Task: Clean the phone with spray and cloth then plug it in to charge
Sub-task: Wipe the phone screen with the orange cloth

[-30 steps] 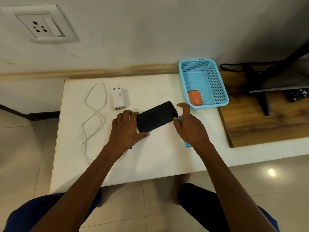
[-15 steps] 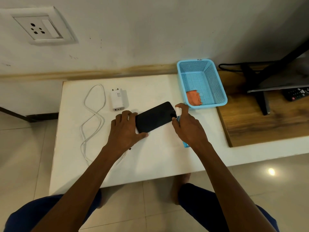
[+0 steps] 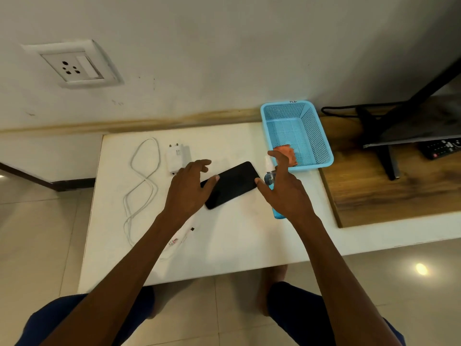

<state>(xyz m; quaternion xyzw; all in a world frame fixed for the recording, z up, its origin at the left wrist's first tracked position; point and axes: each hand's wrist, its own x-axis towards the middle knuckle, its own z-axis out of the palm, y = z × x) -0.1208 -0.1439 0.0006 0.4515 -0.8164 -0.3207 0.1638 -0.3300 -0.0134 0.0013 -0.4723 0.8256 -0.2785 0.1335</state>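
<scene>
Spray step looks about over: phone [image 3: 230, 185] lies flat and diagonal mid-tabletop [image 3: 224, 236], left hand [image 3: 185, 193] above its near end with fingers spread and holding nothing, right hand [image 3: 284, 188] also spread and empty just over the blue spray bottle [image 3: 272, 181] lying by the phone's far end. Next move, I'd judge, is reaching into the blue basket [image 3: 321, 146] for the orange cloth [image 3: 287, 152] and wiping the screen. Count: one phone, one bottle, one cloth, one basket, one white charger [image 3: 175, 157], one white cable [image 3: 142, 186], one wall socket [image 3: 72, 67].
</scene>
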